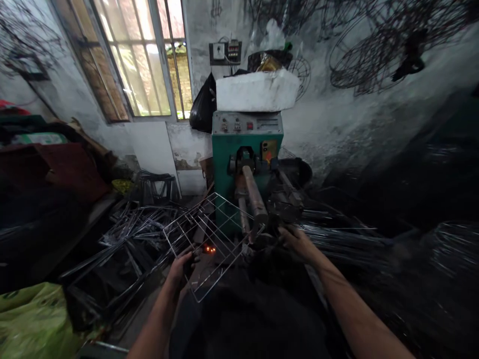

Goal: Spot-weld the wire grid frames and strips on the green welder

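Note:
My left hand (184,264) is closed on the near left edge of a wire grid (213,230), a rectangular frame with crossing wires. The grid is tilted, and its right corner reaches the electrodes of a green spot welding machine (224,179). Small orange sparks (210,249) glow just right of my left hand. My right hand (295,242) is beside the machine's lower arm, its fingers curled in the dark. What it grips is too dark to make out. Above the grid's right side juts the machine's thick upper arm (254,197).
Bent wire frames (138,224) are heaped on the left, and straight metal rods (337,244) lie on the right. A white foam box (256,90) tops the machine. A yellow-green sack (35,316) sits at lower left. Wire hoops (359,65) hang on the wall.

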Tool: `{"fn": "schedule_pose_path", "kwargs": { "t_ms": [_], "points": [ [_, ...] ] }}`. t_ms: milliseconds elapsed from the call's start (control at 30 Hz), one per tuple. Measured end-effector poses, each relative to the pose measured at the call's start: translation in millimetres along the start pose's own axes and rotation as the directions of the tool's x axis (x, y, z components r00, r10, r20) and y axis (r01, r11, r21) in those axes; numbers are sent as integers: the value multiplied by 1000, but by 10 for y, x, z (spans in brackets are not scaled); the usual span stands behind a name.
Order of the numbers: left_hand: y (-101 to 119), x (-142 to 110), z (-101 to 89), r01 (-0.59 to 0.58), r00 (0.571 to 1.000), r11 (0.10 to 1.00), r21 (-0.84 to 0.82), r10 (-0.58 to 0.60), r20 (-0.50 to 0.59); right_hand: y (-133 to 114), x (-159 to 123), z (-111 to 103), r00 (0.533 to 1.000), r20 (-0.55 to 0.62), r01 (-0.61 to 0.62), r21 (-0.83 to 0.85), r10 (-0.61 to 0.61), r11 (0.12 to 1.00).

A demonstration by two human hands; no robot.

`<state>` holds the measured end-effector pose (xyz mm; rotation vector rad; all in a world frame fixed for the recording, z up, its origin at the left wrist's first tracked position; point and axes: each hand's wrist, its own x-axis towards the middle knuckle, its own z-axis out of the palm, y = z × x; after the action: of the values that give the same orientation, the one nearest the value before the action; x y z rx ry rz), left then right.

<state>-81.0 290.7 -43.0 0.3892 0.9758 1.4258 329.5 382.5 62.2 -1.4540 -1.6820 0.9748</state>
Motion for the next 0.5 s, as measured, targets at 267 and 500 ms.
{"fn": "schedule_pose_path", "kwargs": {
  "t_ms": [267,500],
  "points": [
    [-157,-216,-142,-16,993,997,-73,7,-119,-163,36,447,979,172,-152,284,105,947],
    [64,-126,-26,-45,999,999,22,45,-18,-233,227,553,983,111,-170,263,145,950]
  ]
}}
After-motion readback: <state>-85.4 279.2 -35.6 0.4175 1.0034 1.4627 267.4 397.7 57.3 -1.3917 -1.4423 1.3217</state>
